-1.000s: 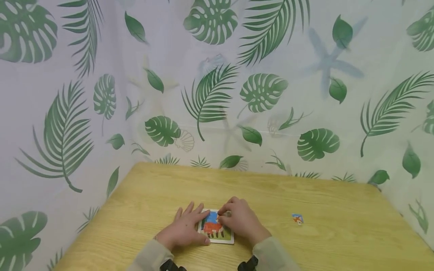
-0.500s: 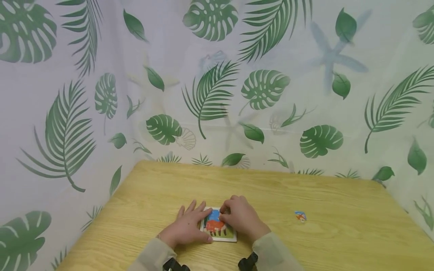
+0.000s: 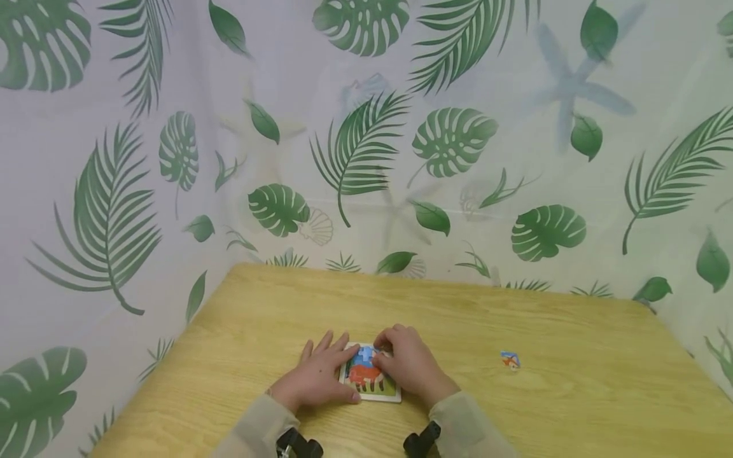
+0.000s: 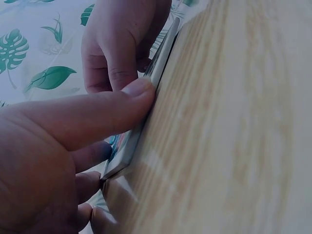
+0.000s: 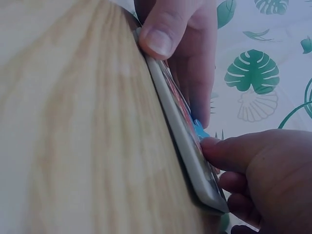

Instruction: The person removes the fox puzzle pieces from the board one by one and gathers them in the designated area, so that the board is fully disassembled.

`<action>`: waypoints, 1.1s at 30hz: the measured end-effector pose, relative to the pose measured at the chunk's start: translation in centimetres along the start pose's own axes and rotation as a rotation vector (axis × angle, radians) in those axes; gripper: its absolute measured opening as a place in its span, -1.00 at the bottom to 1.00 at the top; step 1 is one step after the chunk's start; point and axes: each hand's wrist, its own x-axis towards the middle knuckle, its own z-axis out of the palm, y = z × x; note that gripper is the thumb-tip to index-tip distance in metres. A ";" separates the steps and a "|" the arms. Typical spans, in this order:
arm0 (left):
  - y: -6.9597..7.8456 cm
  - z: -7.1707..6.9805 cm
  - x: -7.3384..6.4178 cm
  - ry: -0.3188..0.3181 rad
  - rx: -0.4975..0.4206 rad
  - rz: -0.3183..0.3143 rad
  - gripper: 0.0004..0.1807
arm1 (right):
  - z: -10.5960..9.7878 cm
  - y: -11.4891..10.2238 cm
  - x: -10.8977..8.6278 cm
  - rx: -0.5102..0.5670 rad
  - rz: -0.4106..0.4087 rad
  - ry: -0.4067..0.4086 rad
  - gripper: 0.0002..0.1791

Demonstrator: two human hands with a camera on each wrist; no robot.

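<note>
A small jigsaw puzzle (image 3: pixel 369 387) in a white-edged tray lies on the table; its picture has a red-orange animal with dark legs on green under blue sky. My left hand (image 3: pixel 317 375) braces the tray's left side, fingers spread, thumb at the near left corner and index finger at the far left. Over the far right part, my right hand (image 3: pixel 412 362) has its fingers curled, thumb and index finger pinching at a blue puzzle piece (image 3: pixel 364 353). In the right wrist view that blue piece (image 5: pixel 200 129) sticks up beside the thumb tip. The hand covers the tray's right side.
One loose puzzle piece (image 3: pixel 509 360), blue, orange and white, lies on the wooden table (image 3: pixel 572 394) to the right. A white curtain with green leaves (image 3: pixel 366 159) stands behind and to both sides of the table. Each wrist bears a black camera mount (image 3: pixel 420 440).
The head view has tilted slightly down. My right fingers have shifted a little on the puzzle, and more of the blue piece's outline shows. My left hand keeps its place on the tray.
</note>
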 end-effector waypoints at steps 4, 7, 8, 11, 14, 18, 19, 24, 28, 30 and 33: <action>0.0 0.0 0.1 -0.008 -0.012 -0.008 0.03 | -0.1 -0.1 0.1 0.036 0.009 0.003 -0.82; 0.0 -0.2 0.2 -0.013 -0.014 -0.011 0.03 | -0.1 -0.1 0.2 0.056 0.018 0.001 -0.84; 0.0 -0.2 0.2 -0.012 -0.016 -0.009 0.03 | -0.1 -0.1 0.2 0.060 0.023 0.001 -0.84; 0.0 -0.2 0.2 -0.020 -0.016 -0.007 0.03 | 0.0 0.0 0.2 0.075 0.039 -0.001 -0.86; 0.0 -0.1 0.2 -0.026 -0.019 -0.009 0.02 | 0.1 0.0 0.2 0.091 0.051 -0.002 -0.86; -0.1 -0.1 0.2 -0.022 -0.017 -0.013 0.02 | 0.1 -0.1 0.2 0.112 0.066 -0.005 -0.85; -0.1 -0.1 0.2 -0.021 -0.015 -0.012 0.02 | 0.1 -0.1 0.2 0.114 0.068 -0.006 -0.85; -0.2 -0.1 0.2 -0.025 -0.015 -0.008 0.02 | 0.2 -0.1 0.1 0.124 0.069 0.009 -0.87; -0.3 -0.1 0.3 -0.033 -0.025 -0.010 0.02 | 0.3 0.0 0.0 0.186 0.088 0.033 -0.93; -0.4 -0.1 0.3 -0.035 -0.032 -0.014 0.02 | 0.4 0.1 0.0 0.231 0.103 0.044 -0.95; -0.4 -0.1 0.3 -0.035 -0.038 -0.017 0.02 | 0.4 0.2 0.0 0.278 0.117 0.054 -0.95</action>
